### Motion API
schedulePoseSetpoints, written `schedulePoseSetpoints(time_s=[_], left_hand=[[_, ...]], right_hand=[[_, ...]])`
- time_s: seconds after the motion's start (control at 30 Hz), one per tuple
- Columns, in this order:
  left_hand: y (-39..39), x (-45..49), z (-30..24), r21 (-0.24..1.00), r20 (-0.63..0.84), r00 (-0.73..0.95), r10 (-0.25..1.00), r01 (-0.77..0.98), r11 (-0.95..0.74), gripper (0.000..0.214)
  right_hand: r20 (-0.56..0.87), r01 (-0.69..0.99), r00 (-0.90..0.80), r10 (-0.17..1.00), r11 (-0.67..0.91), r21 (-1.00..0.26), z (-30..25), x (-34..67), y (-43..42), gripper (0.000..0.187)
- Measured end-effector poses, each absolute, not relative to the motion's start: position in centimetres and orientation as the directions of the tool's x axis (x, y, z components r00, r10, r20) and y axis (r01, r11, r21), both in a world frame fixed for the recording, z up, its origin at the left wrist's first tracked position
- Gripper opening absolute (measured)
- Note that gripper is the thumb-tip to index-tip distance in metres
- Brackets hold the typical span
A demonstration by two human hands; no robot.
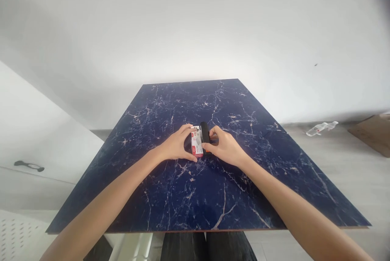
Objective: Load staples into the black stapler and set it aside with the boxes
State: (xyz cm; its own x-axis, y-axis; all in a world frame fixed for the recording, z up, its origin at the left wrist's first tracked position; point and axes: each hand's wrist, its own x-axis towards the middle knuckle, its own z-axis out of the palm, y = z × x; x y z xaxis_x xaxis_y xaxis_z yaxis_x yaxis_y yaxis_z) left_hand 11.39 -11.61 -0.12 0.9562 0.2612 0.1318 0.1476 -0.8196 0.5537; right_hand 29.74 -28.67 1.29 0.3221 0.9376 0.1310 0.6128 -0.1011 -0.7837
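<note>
A small red-and-white cardboard box [197,144] rests near the middle of the blue marbled table [170,200]. My left hand [177,143] curves around the box from the left, fingers at its far end and thumb at its near corner. Directly to the right of the box, side by side with it, is a black oblong object [205,133], perhaps a stapler, with a bit of orange at its near end. Thumb and fingers of my right hand [224,145] close on that black object from the right and hide part of it.
A white wall [189,29] rises behind the table's far edge. At left stands a white cabinet with a dark handle [29,166]. Clear plastic bottles [321,128] and a brown cardboard box [373,134] are on the floor at right.
</note>
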Motion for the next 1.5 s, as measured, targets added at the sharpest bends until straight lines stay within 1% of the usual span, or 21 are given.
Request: schedulePoseSetpoints(time_s=[0.13,0.2,0.3,0.37,0.43,0.53,0.63,0.8,0.97,1.07,1.13,1.17,1.2,1.23,1.3,1.33,1.4,1.5], left_hand=[[-11.4,15.6,-0.5,0.506,0.159,0.959,0.237,0.127,-0.853,0.111],[-11.7,19.1,-0.7,0.497,0.184,0.96,0.21,0.093,-0.863,0.111],[-13.1,25.6,-1.0,0.495,0.219,0.962,0.161,0.033,-0.868,0.111],[-14.6,29.9,-1.4,0.487,0.249,0.958,0.142,0.003,-0.874,0.113],[-16.3,33.6,-1.9,0.468,0.269,0.956,0.114,-0.027,-0.883,0.11],[-18.2,37.5,-2.4,0.427,0.28,0.954,0.11,-0.021,-0.904,0.111],[-18.7,39.3,-2.7,0.401,0.279,0.955,0.099,-0.022,-0.916,0.109],[-18.1,40.1,-2.6,0.387,0.287,0.956,0.065,-0.054,-0.92,0.107],[-18.3,40.7,-2.5,0.39,0.278,0.958,0.071,-0.045,-0.92,0.108],[-18.4,40.3,-2.5,0.406,0.253,0.964,0.084,-0.027,-0.913,0.116],[-18.1,39.0,-2.3,0.423,0.239,0.967,0.086,-0.024,-0.906,0.124],[-17.8,38.0,-2.2,0.426,0.24,0.967,0.08,-0.031,-0.904,0.124],[-17.4,36.6,-2.1,0.425,0.25,0.965,0.076,-0.039,-0.904,0.12],[-16.8,34.9,-1.9,0.417,0.267,0.961,0.068,-0.051,-0.908,0.11],[-15.4,30.7,-1.5,0.41,0.308,0.946,0.1,-0.037,-0.911,0.081],[-14.7,28.3,-1.3,0.408,0.334,0.933,0.133,-0.016,-0.913,0.071],[-13.4,23.0,-1.0,0.391,0.385,0.904,0.186,0.023,-0.92,0.058],[-12.3,15.7,-0.9,0.358,0.431,0.853,0.294,0.138,-0.923,0.044]], right_hand=[[0.173,0.665,0.481,0.859,-0.229,-0.711,1.2,32.0,-28.7,0.033],[0.192,0.66,0.569,0.8,-0.304,-0.688,1.0,33.8,-29.0,0.039],[0.214,0.639,0.668,0.713,-0.402,-0.656,0.6,36.9,-30.0,0.061],[0.236,0.63,0.726,0.646,-0.487,-0.605,0.2,38.9,-30.9,0.078],[0.259,0.605,0.779,0.572,-0.574,-0.552,-0.3,40.9,-31.7,0.086],[0.282,0.552,0.831,0.479,-0.657,-0.513,-0.6,43.4,-32.5,0.084],[0.308,0.535,0.845,0.438,-0.674,-0.509,-0.7,44.9,-32.6,0.078],[0.338,0.549,0.836,0.433,-0.673,-0.495,-0.9,45.7,-32.3,0.078],[0.329,0.545,0.838,0.435,-0.674,-0.498,-1.0,46.4,-32.3,0.077],[0.338,0.56,0.829,0.446,-0.658,-0.504,-1.2,46.7,-32.6,0.077],[0.382,0.586,0.81,0.445,-0.633,-0.505,-1.2,46.6,-32.9,0.074],[0.42,0.601,0.798,0.432,-0.622,-0.502,-1.1,46.4,-33.1,0.071],[0.468,0.618,0.782,0.411,-0.612,-0.494,-0.8,46.1,-33.3,0.067],[0.52,0.637,0.76,0.389,-0.601,-0.482,-0.6,45.7,-33.3,0.063],[0.614,0.694,0.698,0.37,-0.562,-0.45,0.1,44.2,-33.0,0.053],[0.643,0.731,0.66,0.389,-0.528,-0.432,0.4,43.1,-32.6,0.05],[0.653,0.806,0.585,0.481,-0.431,-0.405,0.7,40.1,-31.3,0.045],[0.589,0.901,0.413,0.694,-0.216,-0.377,0.5,34.3,-28.5,0.046]])
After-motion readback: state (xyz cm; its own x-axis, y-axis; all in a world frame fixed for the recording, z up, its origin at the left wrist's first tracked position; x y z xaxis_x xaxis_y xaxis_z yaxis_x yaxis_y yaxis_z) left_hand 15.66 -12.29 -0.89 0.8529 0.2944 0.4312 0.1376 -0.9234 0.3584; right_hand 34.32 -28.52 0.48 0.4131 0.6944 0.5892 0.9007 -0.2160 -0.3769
